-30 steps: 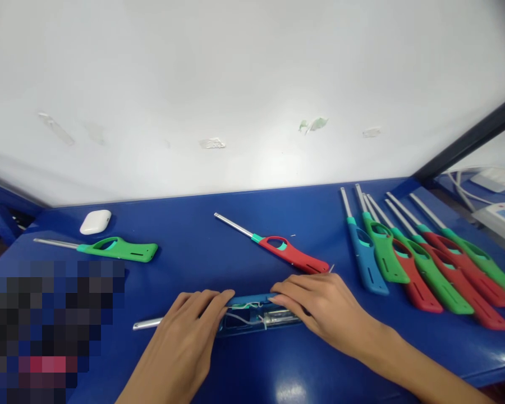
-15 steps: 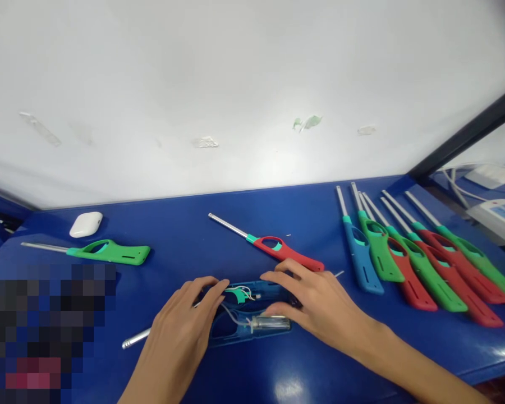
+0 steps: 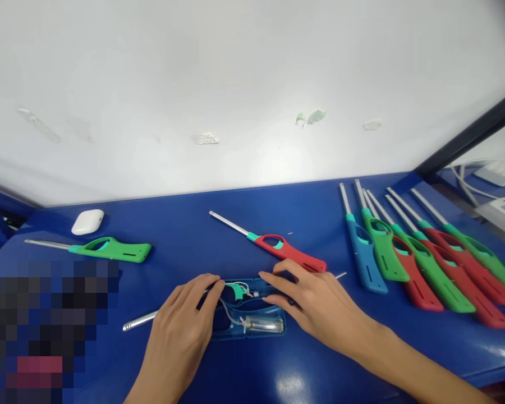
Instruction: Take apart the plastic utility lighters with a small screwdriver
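Note:
An opened blue gas lighter (image 3: 235, 335) lies on the table, its two shell halves side by side. The near half carries a clear fuel tank (image 3: 264, 325) with a thin tube; a green trigger (image 3: 237, 291) and white wires show in the far half. My left hand (image 3: 185, 320) is closed over the lighter's left end, where a metal nozzle tube (image 3: 141, 320) sticks out. My right hand (image 3: 311, 297) grips the right end of the far half between thumb and fingers. Under its palm a dark object is mostly hidden, and a thin rod (image 3: 340, 275) shows behind the hand.
A red lighter (image 3: 292, 255) lies just behind my right hand. Several blue, green and red lighters (image 3: 421, 264) are lined up at the right. Left stand a green lighter (image 3: 126, 251) and a white case (image 3: 88, 222). A white wall rises behind the table (image 3: 177, 224).
The near shell half with the tank has shifted slightly left and up, closer to the far half. My left hand has moved a little; the right thumb is slightly higher.

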`<control>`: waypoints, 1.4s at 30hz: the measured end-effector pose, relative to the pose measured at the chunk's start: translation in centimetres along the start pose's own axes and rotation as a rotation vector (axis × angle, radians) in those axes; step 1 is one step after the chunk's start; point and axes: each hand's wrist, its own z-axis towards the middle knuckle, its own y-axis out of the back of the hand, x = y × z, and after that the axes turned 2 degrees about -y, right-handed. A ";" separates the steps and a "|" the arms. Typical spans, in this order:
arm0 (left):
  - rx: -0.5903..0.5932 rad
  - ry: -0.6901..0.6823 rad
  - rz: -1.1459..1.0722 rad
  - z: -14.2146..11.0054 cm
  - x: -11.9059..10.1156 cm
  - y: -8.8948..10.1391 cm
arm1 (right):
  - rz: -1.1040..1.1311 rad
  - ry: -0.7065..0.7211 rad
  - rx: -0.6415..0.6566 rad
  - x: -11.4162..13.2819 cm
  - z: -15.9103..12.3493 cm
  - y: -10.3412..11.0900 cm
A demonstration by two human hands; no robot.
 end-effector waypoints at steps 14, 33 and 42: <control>-0.017 0.142 -0.095 0.6 -0.5 -0.5 | -0.119 0.023 -0.013 0.3 0.3 0.4; 0.050 0.127 -0.155 -0.6 0.2 -0.6 | -0.105 0.017 0.014 0.2 0.3 0.4; 0.069 0.160 -0.262 -0.2 -0.8 -1.0 | -0.130 0.042 0.012 0.3 0.5 0.4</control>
